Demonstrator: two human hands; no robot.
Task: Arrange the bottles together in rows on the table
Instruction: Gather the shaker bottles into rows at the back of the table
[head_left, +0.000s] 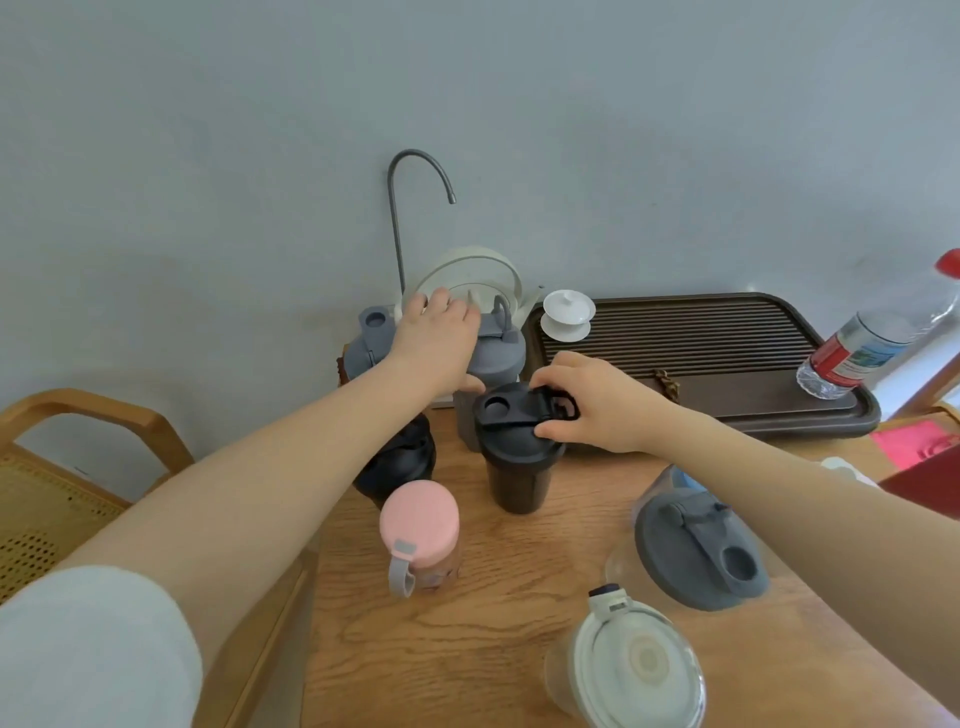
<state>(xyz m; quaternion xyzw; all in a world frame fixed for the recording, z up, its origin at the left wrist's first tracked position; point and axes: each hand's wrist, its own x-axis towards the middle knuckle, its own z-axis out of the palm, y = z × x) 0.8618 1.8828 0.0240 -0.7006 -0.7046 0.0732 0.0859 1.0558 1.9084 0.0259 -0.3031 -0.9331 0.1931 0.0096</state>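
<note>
Wood-grain table (467, 649) carries the bottles, all upright with their long axes vertical, so the head camera sees mostly lids.

At the far left, about ten o'clock from the table's middle, a grey shaker (366, 345) stands by the wall, its round cap at the far side; the left forearm hides its right half. The left hand (436, 338) lies over a second grey shaker (493, 364) at twelve o'clock, fingers curved down over the far side of the lid and thumb against its near side; the fingertips are hidden behind the hand, so how firmly it grips is hard to tell. Below that arm a black bottle (400, 462) is largely covered. Just nearer, at seven o'clock from it, the pink bottle (420, 535) shows its flat lid, the grey strap hanging toward the viewer.

At centre, the black shaker (517, 457) touches the second grey shaker's base. Its flip cap and loop point toward three o'clock, where the right hand (597, 400) pinches the lid rim between thumb and curled fingers.

Rightward, a clear shaker with a grey lid (696, 551) sits under the right forearm, partly hidden, spout cap toward five o'clock. At the bottom edge a clear shaker with a white lid (634, 670) is cut off by the frame.

On the dark tea tray (727, 374), a plastic water bottle (878, 338) leans outward, its red cap clipped by the frame's right edge.
</note>
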